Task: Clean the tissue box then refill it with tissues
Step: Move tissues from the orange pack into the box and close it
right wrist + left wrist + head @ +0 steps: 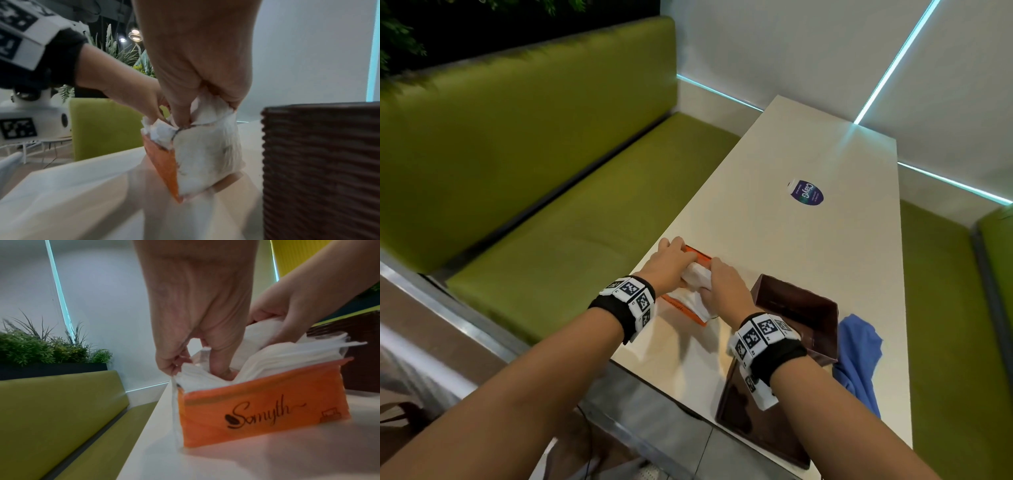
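Observation:
An orange plastic tissue pack (683, 310) (267, 415) (164, 164) lies on the white table (791, 240) near its left edge, its top torn open. My left hand (671, 255) (197, 369) pinches the far end of the wrapper, thumb pressed into the white tissues (287, 353) (205, 154). My right hand (717, 279) (205, 112) grips a bunch of those tissues from above and they bulge out of the pack. The brown tissue box (801, 315) (320, 162) stands open and looks empty just right of my right wrist.
The box's flat brown lid (763, 425) lies at the table's near edge under my right forearm. A crumpled blue cloth (859, 356) lies right of the box. A round sticker (806, 193) is on the far tabletop. Green bench seats (551, 222) flank the table.

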`<state>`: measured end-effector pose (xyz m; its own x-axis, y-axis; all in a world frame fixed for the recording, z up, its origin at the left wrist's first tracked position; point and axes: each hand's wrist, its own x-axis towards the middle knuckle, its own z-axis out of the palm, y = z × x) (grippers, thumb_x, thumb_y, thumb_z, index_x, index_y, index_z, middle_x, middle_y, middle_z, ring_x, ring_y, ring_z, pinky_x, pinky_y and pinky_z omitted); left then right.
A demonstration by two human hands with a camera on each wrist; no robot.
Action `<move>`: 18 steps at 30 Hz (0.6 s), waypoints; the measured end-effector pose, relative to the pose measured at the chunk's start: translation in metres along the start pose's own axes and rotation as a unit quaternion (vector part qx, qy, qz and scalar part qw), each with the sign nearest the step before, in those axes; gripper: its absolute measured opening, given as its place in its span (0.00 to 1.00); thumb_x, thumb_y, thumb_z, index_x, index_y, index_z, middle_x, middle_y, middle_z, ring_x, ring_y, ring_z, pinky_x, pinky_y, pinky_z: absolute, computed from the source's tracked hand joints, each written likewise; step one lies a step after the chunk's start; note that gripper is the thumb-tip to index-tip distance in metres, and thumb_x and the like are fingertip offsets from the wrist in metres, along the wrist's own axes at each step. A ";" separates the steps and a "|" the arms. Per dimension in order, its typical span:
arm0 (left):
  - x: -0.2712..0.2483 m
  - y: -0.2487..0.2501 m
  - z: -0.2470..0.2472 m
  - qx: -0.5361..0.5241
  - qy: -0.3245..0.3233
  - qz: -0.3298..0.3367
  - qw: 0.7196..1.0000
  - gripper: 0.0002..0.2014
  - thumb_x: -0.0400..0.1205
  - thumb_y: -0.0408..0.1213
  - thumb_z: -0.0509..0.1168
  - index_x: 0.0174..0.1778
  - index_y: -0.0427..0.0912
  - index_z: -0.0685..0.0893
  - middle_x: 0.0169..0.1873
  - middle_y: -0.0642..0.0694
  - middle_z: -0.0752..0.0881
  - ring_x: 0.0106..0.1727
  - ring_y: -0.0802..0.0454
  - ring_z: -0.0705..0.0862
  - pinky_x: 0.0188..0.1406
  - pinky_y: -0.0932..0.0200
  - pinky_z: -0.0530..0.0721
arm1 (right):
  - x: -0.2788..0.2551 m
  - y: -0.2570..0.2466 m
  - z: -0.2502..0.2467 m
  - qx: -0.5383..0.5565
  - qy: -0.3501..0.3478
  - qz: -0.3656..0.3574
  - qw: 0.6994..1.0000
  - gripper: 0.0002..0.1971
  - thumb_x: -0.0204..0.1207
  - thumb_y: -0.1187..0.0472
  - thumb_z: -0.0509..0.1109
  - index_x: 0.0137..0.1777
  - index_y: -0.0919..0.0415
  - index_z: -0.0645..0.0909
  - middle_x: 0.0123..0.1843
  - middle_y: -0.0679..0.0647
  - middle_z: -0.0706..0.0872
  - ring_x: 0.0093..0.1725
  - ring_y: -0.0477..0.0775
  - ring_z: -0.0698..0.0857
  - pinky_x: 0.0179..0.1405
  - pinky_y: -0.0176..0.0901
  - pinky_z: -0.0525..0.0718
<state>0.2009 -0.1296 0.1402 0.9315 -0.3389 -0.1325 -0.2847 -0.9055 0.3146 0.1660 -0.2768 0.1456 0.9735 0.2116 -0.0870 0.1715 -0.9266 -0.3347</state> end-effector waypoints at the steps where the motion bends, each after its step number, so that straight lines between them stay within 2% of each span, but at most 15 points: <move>1: 0.000 -0.001 0.000 0.010 0.012 0.005 1.000 0.20 0.75 0.40 0.74 0.62 0.47 0.78 0.64 0.45 0.71 0.63 0.42 0.67 0.54 0.52 0.77 | -0.001 0.001 -0.001 0.034 -0.005 0.017 0.999 0.19 0.75 0.61 0.70 0.63 0.63 0.70 0.55 0.61 0.84 0.55 0.64 0.82 0.49 0.52 0.81; 4: -0.003 -0.003 -0.005 0.041 0.035 0.020 0.998 0.22 0.73 0.41 0.76 0.61 0.50 0.79 0.66 0.50 0.72 0.64 0.44 0.67 0.58 0.54 0.69 | -0.003 0.000 -0.008 0.107 -0.006 0.058 0.993 0.24 0.71 0.60 0.74 0.64 0.62 0.71 0.54 0.60 0.87 0.52 0.62 0.85 0.48 0.52 0.83; 7: -0.004 -0.008 -0.011 0.040 0.026 0.030 0.998 0.22 0.72 0.42 0.76 0.60 0.51 0.79 0.64 0.55 0.76 0.66 0.46 0.66 0.59 0.52 0.65 | -0.005 0.000 -0.017 0.141 -0.016 0.058 0.988 0.13 0.70 0.60 0.75 0.54 0.60 0.82 0.45 0.55 0.88 0.47 0.58 0.85 0.40 0.41 0.74; 9: -0.003 -0.013 -0.013 0.013 0.008 0.024 1.000 0.22 0.71 0.43 0.76 0.60 0.54 0.79 0.61 0.54 0.79 0.68 0.46 0.66 0.60 0.51 0.64 | -0.009 0.000 -0.021 0.215 -0.011 0.081 0.973 0.09 0.70 0.59 0.76 0.47 0.55 0.81 0.38 0.48 0.83 0.42 0.52 0.82 0.33 0.36 0.70; 10: -0.003 -0.016 -0.015 -0.013 0.004 0.015 1.000 0.22 0.70 0.43 0.77 0.58 0.58 0.78 0.58 0.52 0.78 0.67 0.45 0.67 0.60 0.52 0.66 | -0.011 0.001 -0.021 0.261 -0.007 0.097 0.960 0.09 0.70 0.58 0.76 0.46 0.55 0.80 0.38 0.46 0.82 0.42 0.50 0.81 0.32 0.35 0.71; 12: -0.002 -0.019 -0.020 -0.072 0.003 -0.010 0.997 0.22 0.68 0.44 0.78 0.52 0.64 0.76 0.54 0.51 0.76 0.64 0.44 0.68 0.59 0.54 0.68 | -0.015 0.001 -0.021 0.350 0.007 0.120 0.929 0.11 0.70 0.59 0.77 0.49 0.55 0.80 0.44 0.49 0.85 0.45 0.50 0.83 0.37 0.37 0.77; 15: -0.003 -0.019 -0.035 -0.146 0.012 -0.019 0.989 0.24 0.66 0.41 0.80 0.55 0.56 0.77 0.52 0.50 0.78 0.59 0.46 0.73 0.58 0.52 0.68 | -0.019 0.002 -0.021 0.463 0.029 0.145 0.874 0.14 0.71 0.60 0.77 0.54 0.56 0.78 0.52 0.54 0.86 0.52 0.55 0.85 0.46 0.46 0.82; 17: -0.004 -0.021 -0.046 -0.227 0.019 -0.020 0.974 0.26 0.66 0.39 0.81 0.55 0.55 0.75 0.53 0.46 0.81 0.55 0.45 0.78 0.56 0.49 0.75 | -0.022 0.003 -0.023 0.531 0.042 0.155 0.832 0.18 0.72 0.61 0.78 0.59 0.56 0.75 0.57 0.56 0.86 0.56 0.58 0.86 0.54 0.51 0.86; 18: -0.006 -0.022 -0.052 -0.270 0.021 -0.016 0.962 0.28 0.65 0.38 0.81 0.55 0.55 0.75 0.53 0.43 0.81 0.52 0.45 0.79 0.52 0.49 0.79 | -0.022 0.003 -0.024 0.563 0.050 0.163 0.808 0.22 0.72 0.61 0.79 0.62 0.56 0.74 0.60 0.57 0.85 0.58 0.59 0.86 0.57 0.54 0.87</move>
<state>0.2132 -0.0944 0.1827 0.9492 -0.2927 -0.1154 -0.1073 -0.6462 0.7556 0.1487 -0.2918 0.1689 0.9561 -0.0653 -0.2858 -0.2889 -0.0448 -0.9563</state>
